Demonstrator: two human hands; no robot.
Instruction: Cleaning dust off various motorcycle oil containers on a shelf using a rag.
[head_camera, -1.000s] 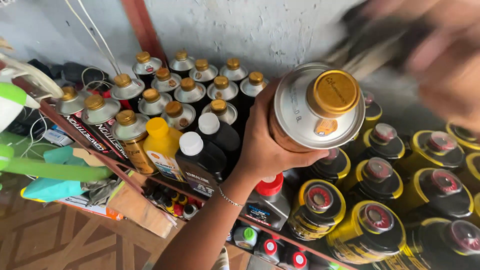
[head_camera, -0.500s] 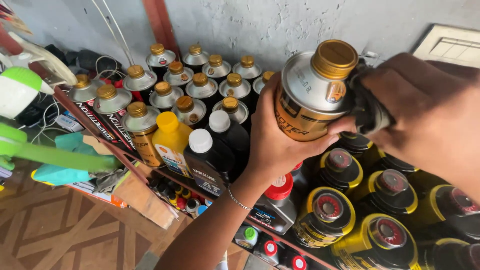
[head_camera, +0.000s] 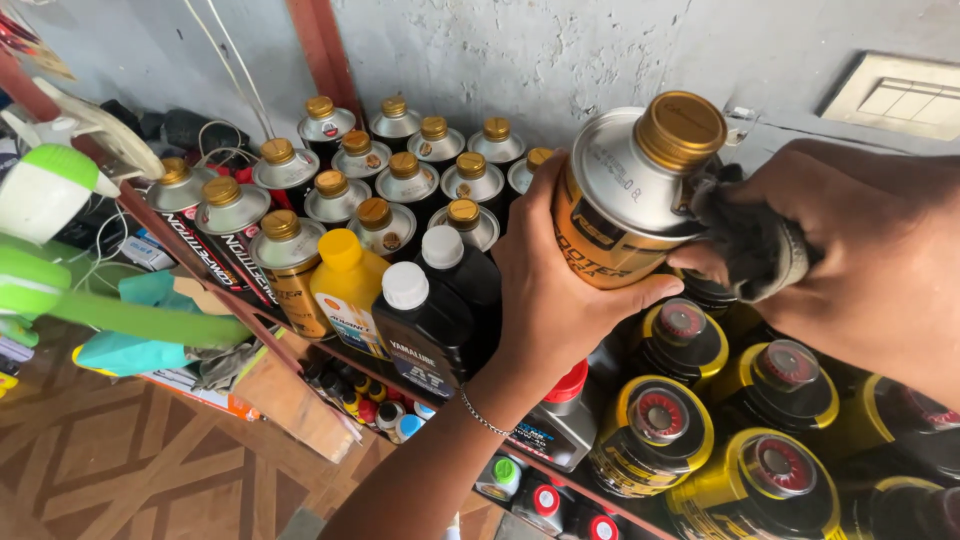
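My left hand grips a silver and gold metal oil can with a gold screw cap, held up above a shelf of bottles. My right hand clutches a dark crumpled cloth pressed against the can's right shoulder. A thin bracelet circles my left wrist.
Several gold-capped silver cans stand in rows on the red-edged shelf. A yellow bottle, black bottles with white caps and yellow-black bottles crowd below. Green plastic tool at left, wall switch plate upper right.
My right hand came in from the upper right with the cloth and now presses it to the can. The can has tilted slightly, and the view drew closer.
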